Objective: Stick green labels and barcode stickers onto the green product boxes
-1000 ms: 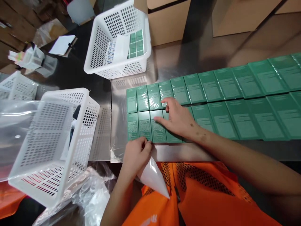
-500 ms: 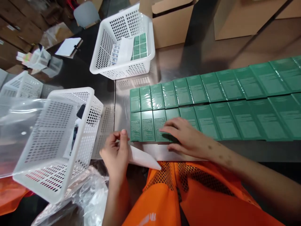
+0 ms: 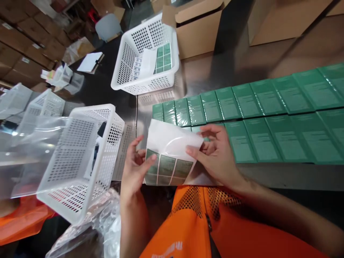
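Both hands have come up off the green boxes (image 3: 242, 107) since a second ago; the white label sheet (image 3: 172, 152), which hung from the left hand alone below the tabletop edge, is now held flat between both hands over the near left end of the box rows.

Left hand (image 3: 135, 168): thumb on the sheet's face at the lower left corner, other fingers behind it, pinching the left edge. Right hand (image 3: 219, 156): thumb and forefinger pinching the sheet's right edge, remaining fingers curled loosely.

Sheet: upper half blank white backing, lower half carries green labels in rows. It hides the nearest few boxes of the front row.

Boxes: two rows lying flat on the steel tabletop (image 3: 201, 71), edge to edge, running off to the right.

Around: white basket (image 3: 88, 161) just left of the left hand, dark items inside; second white basket (image 3: 146, 61) further back, holding more label sheets. Cardboard carton (image 3: 199, 25) behind it. Clear plastic film (image 3: 27, 150) on the far left. Orange mesh vest (image 3: 204, 218) at bottom.
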Action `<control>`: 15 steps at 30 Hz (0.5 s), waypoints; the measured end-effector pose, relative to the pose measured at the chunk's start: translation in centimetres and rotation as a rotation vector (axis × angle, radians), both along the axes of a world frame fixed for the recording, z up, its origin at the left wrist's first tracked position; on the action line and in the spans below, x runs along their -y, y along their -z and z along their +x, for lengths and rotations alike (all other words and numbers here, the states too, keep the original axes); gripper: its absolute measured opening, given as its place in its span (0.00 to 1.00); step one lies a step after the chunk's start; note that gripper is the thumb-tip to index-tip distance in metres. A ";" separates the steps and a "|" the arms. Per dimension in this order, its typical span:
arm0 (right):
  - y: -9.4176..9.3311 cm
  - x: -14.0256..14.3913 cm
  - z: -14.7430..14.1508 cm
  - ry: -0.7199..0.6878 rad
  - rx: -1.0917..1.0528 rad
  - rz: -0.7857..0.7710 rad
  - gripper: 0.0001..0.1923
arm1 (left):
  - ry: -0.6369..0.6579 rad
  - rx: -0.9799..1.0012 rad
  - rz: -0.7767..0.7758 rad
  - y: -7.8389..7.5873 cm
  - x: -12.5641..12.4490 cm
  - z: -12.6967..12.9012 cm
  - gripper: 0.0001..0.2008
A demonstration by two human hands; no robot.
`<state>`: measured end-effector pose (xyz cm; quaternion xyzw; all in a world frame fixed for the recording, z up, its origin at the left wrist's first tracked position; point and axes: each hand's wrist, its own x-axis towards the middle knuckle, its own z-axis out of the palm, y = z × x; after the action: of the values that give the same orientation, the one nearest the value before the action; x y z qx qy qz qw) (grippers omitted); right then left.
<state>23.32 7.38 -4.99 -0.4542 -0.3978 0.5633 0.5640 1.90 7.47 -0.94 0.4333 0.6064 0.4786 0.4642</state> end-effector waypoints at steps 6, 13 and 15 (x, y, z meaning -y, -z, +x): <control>-0.3 -0.1 1.4 -0.017 0.386 0.400 0.21 | -0.061 0.001 0.113 0.4 2.0 -0.3 0.35; -0.6 0.2 1.8 -0.201 0.500 0.209 0.07 | -0.056 -0.281 0.008 -0.5 2.1 -1.3 0.10; -0.8 0.2 2.1 -0.228 0.496 0.116 0.08 | -0.057 -0.408 0.107 -0.5 1.9 -1.6 0.06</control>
<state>25.42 7.20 -4.17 -0.4977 -0.6038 0.4710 0.4073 0.28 5.53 -0.43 0.5279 0.6735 0.4253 0.2946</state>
